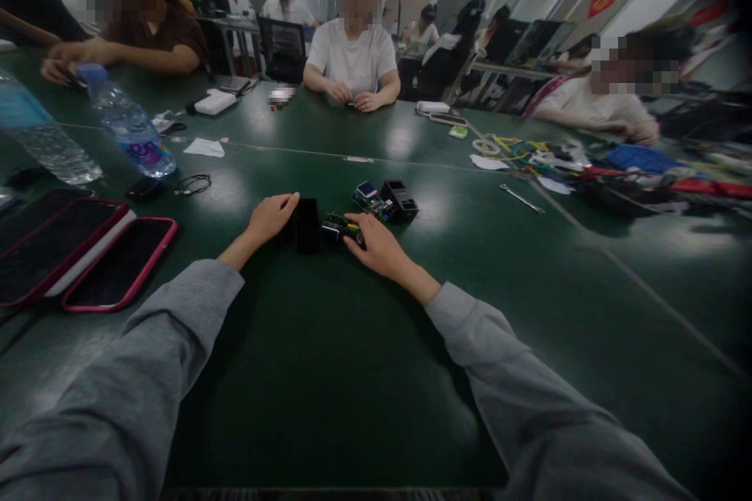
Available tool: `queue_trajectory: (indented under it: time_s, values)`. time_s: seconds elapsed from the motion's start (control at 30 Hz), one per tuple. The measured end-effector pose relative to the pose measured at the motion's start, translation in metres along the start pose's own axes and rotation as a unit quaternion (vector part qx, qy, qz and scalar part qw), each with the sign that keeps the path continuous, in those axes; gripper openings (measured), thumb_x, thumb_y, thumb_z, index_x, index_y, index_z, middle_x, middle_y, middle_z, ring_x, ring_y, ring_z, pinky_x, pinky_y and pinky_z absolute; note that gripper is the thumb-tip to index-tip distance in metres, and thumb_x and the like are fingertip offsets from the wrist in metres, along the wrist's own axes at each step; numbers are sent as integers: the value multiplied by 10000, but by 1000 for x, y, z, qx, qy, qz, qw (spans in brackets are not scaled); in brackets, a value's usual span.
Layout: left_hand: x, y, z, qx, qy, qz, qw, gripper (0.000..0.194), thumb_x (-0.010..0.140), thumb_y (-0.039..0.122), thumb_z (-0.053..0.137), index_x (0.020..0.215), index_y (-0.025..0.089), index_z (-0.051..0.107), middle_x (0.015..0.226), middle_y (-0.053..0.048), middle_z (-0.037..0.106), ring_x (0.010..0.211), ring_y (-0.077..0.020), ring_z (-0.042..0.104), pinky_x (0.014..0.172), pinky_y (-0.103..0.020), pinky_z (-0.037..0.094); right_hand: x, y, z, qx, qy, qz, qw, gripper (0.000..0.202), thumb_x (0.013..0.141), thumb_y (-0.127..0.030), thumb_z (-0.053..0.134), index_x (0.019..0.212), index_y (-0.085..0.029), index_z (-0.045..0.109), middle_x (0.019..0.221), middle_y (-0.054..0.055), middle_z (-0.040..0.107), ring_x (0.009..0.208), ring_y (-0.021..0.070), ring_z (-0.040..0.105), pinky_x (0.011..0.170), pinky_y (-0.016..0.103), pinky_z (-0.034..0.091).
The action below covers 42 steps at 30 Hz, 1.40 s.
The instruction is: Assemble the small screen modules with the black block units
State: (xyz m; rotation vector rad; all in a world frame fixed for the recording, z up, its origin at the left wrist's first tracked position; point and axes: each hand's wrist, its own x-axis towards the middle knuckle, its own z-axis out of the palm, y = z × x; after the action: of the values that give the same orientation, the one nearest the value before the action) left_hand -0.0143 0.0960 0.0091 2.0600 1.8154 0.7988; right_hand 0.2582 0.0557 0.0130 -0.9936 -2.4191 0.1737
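Before me on the green table is a black rectangular case. My left hand is at its left edge, fingers together and fingertips against its upper corner; the side facing the palm is hidden. Just right of the case, my right hand grips a green circuit board with a silver part at its front edge, between thumb and fingers. Behind that hand lies another circuit board with a small screen, up against a second black case with openings in it.
To the left are a red-edged phone, a tablet-like folder and two water bottles. A wrench and tangled cables lie at right. Several people sit around the table, one directly opposite.
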Motion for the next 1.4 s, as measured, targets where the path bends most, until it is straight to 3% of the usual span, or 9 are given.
queue_trajectory:
  time_s: [0.63, 0.9, 1.13, 1.3, 1.4]
  values:
    - [-3, 3, -2, 0, -5, -6, 1000, 535, 950, 558, 256, 697, 180, 538, 708, -45, 602, 639, -156, 506, 595, -278, 328, -1, 0, -1, 8, -2, 2, 1000, 457, 927, -317, 520, 1343, -152, 428, 1185, 132, 571, 1098, 268, 559, 954, 475, 487]
    - [-1, 2, -1, 0, -4, -6, 1000, 527, 948, 553, 266, 695, 184, 544, 713, -47, 603, 654, -161, 517, 608, -282, 329, 1, -2, -2, 6, -8, 10, 1000, 499, 949, -423, 509, 1350, -137, 429, 1169, 141, 581, 1087, 276, 567, 941, 474, 492]
    - [-1, 2, -1, -2, -2, -6, 1000, 528, 941, 563, 265, 678, 188, 527, 692, -40, 581, 630, -161, 494, 596, -286, 310, 1, 2, 1, -8, 29, -1, 1000, 423, 916, -341, 569, 1278, -165, 440, 1172, 134, 556, 1105, 281, 553, 937, 479, 494]
    - [0, 2, -1, 6, -4, -13, 1000, 531, 941, 567, 267, 670, 188, 523, 693, -44, 588, 629, -163, 493, 589, -286, 303, 1, 2, 0, -76, 52, -9, 996, 353, 889, -213, 565, 1218, -146, 454, 1240, 164, 508, 1162, 304, 509, 938, 469, 475]
    - [0, 1, -1, 10, -2, -10, 1000, 531, 944, 562, 264, 664, 189, 518, 691, -46, 591, 628, -165, 499, 589, -289, 311, 0, -3, -2, -74, 33, -13, 997, 324, 906, -279, 571, 1195, -172, 469, 1261, 152, 497, 1164, 302, 508, 927, 465, 482]
